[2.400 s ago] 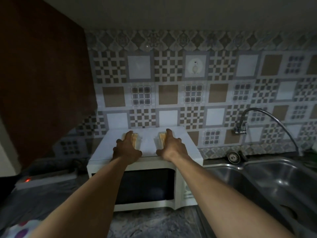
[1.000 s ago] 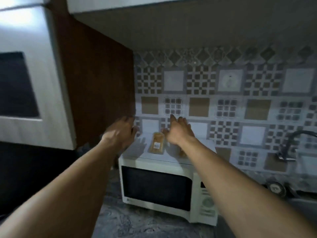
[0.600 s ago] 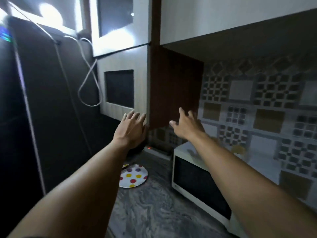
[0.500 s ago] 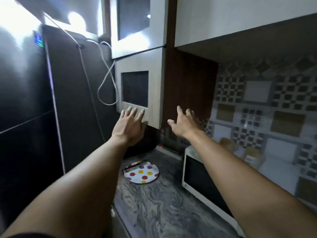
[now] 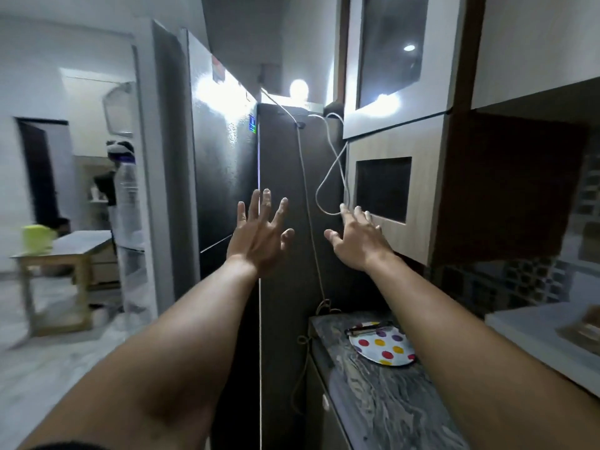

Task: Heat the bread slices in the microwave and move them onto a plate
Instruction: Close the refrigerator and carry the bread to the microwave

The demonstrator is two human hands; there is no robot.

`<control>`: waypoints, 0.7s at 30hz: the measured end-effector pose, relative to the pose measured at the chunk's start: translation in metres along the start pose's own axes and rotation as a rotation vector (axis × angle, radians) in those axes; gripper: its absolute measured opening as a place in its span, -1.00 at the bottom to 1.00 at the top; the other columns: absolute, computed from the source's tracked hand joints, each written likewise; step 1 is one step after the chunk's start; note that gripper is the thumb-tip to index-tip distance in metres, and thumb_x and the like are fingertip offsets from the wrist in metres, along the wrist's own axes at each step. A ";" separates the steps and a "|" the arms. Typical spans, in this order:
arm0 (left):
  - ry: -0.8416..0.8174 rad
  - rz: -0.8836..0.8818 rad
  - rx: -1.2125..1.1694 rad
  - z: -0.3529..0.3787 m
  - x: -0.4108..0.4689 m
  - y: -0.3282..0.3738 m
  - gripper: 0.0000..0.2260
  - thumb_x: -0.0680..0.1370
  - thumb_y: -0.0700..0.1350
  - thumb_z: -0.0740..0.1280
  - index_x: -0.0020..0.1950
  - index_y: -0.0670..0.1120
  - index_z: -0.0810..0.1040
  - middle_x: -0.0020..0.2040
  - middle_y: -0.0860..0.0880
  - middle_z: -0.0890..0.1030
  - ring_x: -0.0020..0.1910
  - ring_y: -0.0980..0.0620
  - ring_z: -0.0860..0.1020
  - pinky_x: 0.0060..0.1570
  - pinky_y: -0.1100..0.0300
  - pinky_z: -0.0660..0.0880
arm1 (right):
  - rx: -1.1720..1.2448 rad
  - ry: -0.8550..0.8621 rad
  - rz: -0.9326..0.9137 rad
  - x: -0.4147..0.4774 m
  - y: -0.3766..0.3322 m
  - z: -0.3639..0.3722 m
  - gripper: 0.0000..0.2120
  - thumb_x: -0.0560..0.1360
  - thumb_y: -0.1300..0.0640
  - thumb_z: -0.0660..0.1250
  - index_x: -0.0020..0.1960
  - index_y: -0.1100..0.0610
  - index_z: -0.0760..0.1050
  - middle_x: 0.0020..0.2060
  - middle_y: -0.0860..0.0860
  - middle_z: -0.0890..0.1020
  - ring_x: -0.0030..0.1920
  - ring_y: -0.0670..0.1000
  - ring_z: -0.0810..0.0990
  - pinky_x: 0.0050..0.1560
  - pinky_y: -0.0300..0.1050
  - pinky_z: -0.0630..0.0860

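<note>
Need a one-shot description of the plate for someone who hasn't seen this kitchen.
Start at the tall dark fridge; right of it runs a grey marbled counter. On its far end lies the plate, round and white. Only it has red, yellow and purple dots.

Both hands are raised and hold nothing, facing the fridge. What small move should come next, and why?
Likely lower the right hand toward the dotted plate: it and the left hand hang open in the air, the plate lies on the counter under that forearm, and the bread rests on top of the microwave at the right edge.
</note>
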State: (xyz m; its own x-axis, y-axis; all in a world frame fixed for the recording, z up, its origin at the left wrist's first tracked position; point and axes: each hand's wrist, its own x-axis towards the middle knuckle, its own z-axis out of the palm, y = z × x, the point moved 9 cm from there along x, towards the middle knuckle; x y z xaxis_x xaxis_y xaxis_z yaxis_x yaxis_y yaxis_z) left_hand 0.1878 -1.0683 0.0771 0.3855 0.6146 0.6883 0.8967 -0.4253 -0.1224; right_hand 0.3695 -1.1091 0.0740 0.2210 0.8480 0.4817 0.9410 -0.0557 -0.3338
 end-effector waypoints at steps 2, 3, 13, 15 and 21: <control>-0.023 -0.040 0.042 -0.001 -0.008 -0.026 -0.42 0.66 0.14 -0.03 0.61 -0.01 -0.13 0.60 -0.20 -0.16 0.56 -0.21 -0.24 0.49 -0.22 -0.17 | 0.028 -0.025 -0.043 0.004 -0.021 0.018 -0.30 0.63 -0.18 0.15 0.64 0.03 -0.05 0.61 0.16 -0.01 0.61 0.16 -0.08 0.56 0.19 -0.03; -0.028 -0.061 0.053 -0.002 -0.011 -0.038 -0.42 0.66 0.14 -0.03 0.61 0.00 -0.14 0.60 -0.21 -0.18 0.56 -0.21 -0.26 0.49 -0.23 -0.19 | 0.044 -0.035 -0.061 0.007 -0.030 0.024 -0.30 0.63 -0.18 0.15 0.64 0.03 -0.06 0.62 0.17 -0.02 0.61 0.15 -0.09 0.56 0.19 -0.04; 0.059 -0.281 0.297 -0.003 0.012 -0.139 -0.36 0.63 0.20 -0.04 0.58 0.05 -0.30 0.55 -0.20 -0.36 0.51 -0.20 -0.41 0.48 -0.22 -0.30 | 0.171 -0.090 -0.316 0.094 -0.126 0.079 -0.29 0.64 -0.16 0.15 0.64 0.03 -0.10 0.61 0.21 -0.06 0.61 0.17 -0.11 0.55 0.21 -0.06; 0.115 -0.333 0.298 -0.006 0.022 -0.153 -0.34 0.63 0.20 -0.02 0.57 0.05 -0.33 0.54 -0.19 -0.39 0.51 -0.19 -0.41 0.47 -0.19 -0.36 | 0.181 -0.090 -0.360 0.113 -0.141 0.088 -0.29 0.64 -0.18 0.14 0.64 0.02 -0.11 0.61 0.20 -0.06 0.61 0.17 -0.11 0.55 0.23 -0.05; 0.139 -0.392 0.338 0.005 0.033 -0.185 -0.33 0.64 0.17 0.00 0.52 0.11 -0.44 0.57 -0.06 -0.37 0.52 -0.11 -0.41 0.48 -0.24 -0.31 | 0.207 -0.149 -0.469 0.154 -0.186 0.125 -0.30 0.64 -0.17 0.13 0.64 -0.04 -0.14 0.62 0.15 -0.07 0.61 0.16 -0.11 0.54 0.28 -0.02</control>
State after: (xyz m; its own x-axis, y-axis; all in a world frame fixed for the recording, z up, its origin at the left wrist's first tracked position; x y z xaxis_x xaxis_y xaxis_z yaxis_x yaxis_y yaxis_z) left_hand 0.0359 -0.9654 0.1189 -0.0039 0.5806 0.8142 0.9965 0.0701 -0.0452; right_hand 0.1963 -0.9019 0.1088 -0.2642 0.8231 0.5027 0.8565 0.4398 -0.2701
